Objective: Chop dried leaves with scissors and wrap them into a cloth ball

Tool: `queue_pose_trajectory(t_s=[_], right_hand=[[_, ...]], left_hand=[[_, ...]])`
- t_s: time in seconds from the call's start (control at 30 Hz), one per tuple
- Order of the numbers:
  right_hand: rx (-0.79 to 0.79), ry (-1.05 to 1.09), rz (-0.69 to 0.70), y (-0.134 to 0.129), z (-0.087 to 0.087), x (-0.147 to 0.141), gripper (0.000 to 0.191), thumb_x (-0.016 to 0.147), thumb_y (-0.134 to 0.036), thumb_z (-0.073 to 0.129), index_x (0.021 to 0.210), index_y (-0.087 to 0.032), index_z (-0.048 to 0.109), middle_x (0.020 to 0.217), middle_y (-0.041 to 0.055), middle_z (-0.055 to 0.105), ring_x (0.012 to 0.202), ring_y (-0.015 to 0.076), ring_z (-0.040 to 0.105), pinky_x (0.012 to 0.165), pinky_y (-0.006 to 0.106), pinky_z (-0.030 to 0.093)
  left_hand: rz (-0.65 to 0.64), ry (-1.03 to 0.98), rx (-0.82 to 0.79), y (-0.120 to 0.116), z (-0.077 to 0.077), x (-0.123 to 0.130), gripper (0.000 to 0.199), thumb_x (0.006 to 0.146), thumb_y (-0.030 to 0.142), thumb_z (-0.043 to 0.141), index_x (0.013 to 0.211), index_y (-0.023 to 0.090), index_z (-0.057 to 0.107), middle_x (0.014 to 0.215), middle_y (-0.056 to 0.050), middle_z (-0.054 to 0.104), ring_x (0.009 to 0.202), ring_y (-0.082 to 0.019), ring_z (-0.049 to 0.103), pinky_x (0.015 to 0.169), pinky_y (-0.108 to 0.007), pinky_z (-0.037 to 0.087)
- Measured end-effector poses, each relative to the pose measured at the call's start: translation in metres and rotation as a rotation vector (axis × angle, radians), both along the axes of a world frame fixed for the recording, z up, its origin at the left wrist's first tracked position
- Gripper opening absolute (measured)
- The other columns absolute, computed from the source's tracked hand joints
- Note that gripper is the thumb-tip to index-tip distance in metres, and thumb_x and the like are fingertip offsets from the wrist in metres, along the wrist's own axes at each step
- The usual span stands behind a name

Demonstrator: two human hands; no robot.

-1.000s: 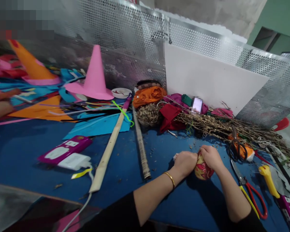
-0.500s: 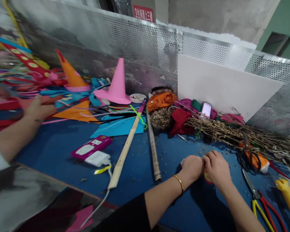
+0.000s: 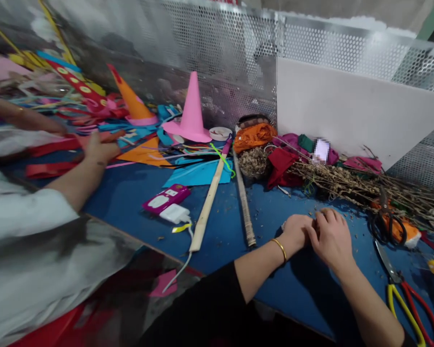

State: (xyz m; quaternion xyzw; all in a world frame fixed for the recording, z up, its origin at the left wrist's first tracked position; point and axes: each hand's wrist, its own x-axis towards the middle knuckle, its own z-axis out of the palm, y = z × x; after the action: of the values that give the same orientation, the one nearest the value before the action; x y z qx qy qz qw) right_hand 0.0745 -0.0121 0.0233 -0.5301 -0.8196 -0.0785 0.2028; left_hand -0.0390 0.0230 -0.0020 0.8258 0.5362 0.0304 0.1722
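My left hand [image 3: 297,232], below a gold bracelet, is closed, with its fingertips turned away from view. Against it presses my right hand [image 3: 332,237], its fingers curled over whatever lies between the two. That item is covered by the hands, so I cannot make it out. Both hands are low over the blue table [image 3: 271,284]. Just beyond them lies a bundle of dried stalks [image 3: 332,180]. To the right are dark-handled scissors [image 3: 386,224] and larger shears [image 3: 396,279] with one yellow and one red handle.
Left of my arms lie a pale wooden stick [image 3: 208,212], a wrapped rod [image 3: 244,202] and a purple power bank [image 3: 166,198] with a cable. A pink cone hat [image 3: 192,113] stands behind. A co-worker's arm [image 3: 85,171] reaches in with red strips. A white board [image 3: 347,113] leans on the mesh.
The view has tilted down and turned left, so more of the co-worker shows. My hands stay together; a reddish-yellow round item glimpsed under my right hand is now hidden.
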Motion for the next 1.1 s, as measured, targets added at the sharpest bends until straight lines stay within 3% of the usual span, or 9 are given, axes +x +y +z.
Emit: queue_pose_trajectory(t_s=[0.07,0.23,0.37,0.6,0.77,0.93,1.1], right_hand=[[-0.002,-0.027,-0.037,0.0,-0.002,-0.001,0.027,0.089,-0.042,0.048,0.098,-0.019,0.06,0.106,0.0142,0.058,0.101,0.0298,0.048,0.087,0.042,0.035],[0.012,-0.071,-0.068,0.015,-0.012,0.003,0.027,0.093,-0.027,0.038,0.076,-0.02,0.058,0.08,0.0097,0.057,0.079,0.0234,0.05,0.073,0.035,0.036],[0.056,-0.024,-0.095,0.023,-0.014,0.007,0.03,0.094,-0.025,0.038,0.071,-0.02,0.057,0.074,0.0077,0.057,0.074,0.021,0.051,0.069,0.033,0.036],[-0.115,0.509,0.078,0.019,-0.005,0.02,0.034,0.097,-0.03,0.03,0.101,-0.022,0.062,0.102,0.005,0.065,0.097,0.0175,0.059,0.086,0.03,0.045],[-0.009,0.276,0.09,0.014,-0.006,0.014,0.043,0.086,-0.04,0.051,0.123,-0.019,0.055,0.124,0.0113,0.056,0.115,0.0264,0.05,0.098,0.04,0.04],[-0.021,0.284,0.04,0.022,-0.012,0.012,0.023,0.09,-0.035,0.046,0.094,-0.02,0.063,0.094,0.0079,0.061,0.091,0.0215,0.056,0.083,0.034,0.045],[-0.032,0.371,0.013,0.034,-0.014,0.016,0.029,0.094,-0.032,0.039,0.075,-0.021,0.059,0.077,0.0042,0.056,0.077,0.0177,0.053,0.073,0.03,0.042]], left_hand=[[-0.005,-0.008,0.004,-0.001,0.002,-0.001,0.027,0.085,0.023,0.045,0.08,0.018,0.072,0.079,-0.012,0.073,0.078,-0.027,0.071,0.066,-0.037,0.056],[0.013,0.013,0.053,-0.006,0.006,-0.001,0.027,0.082,0.017,0.046,0.08,0.012,0.072,0.077,-0.016,0.072,0.076,-0.029,0.071,0.066,-0.037,0.056],[0.041,0.019,0.062,-0.005,0.005,0.001,0.031,0.085,0.018,0.042,0.085,0.011,0.072,0.081,-0.018,0.072,0.08,-0.031,0.071,0.069,-0.039,0.056],[0.053,0.002,0.01,-0.001,0.007,-0.004,0.028,0.081,0.022,0.048,0.088,0.011,0.073,0.087,-0.021,0.072,0.084,-0.033,0.07,0.072,-0.041,0.055],[0.074,-0.032,-0.041,0.002,0.009,-0.012,0.03,0.08,0.029,0.047,0.085,0.014,0.072,0.084,-0.018,0.072,0.077,-0.031,0.07,0.065,-0.037,0.055],[0.009,-0.036,-0.024,0.002,0.01,-0.01,0.028,0.08,0.021,0.045,0.083,0.014,0.072,0.084,-0.017,0.073,0.082,-0.029,0.07,0.07,-0.035,0.054],[0.059,0.022,-0.014,0.001,0.013,-0.009,0.025,0.077,0.018,0.049,0.086,0.013,0.072,0.084,-0.018,0.072,0.08,-0.028,0.07,0.069,-0.033,0.052]])
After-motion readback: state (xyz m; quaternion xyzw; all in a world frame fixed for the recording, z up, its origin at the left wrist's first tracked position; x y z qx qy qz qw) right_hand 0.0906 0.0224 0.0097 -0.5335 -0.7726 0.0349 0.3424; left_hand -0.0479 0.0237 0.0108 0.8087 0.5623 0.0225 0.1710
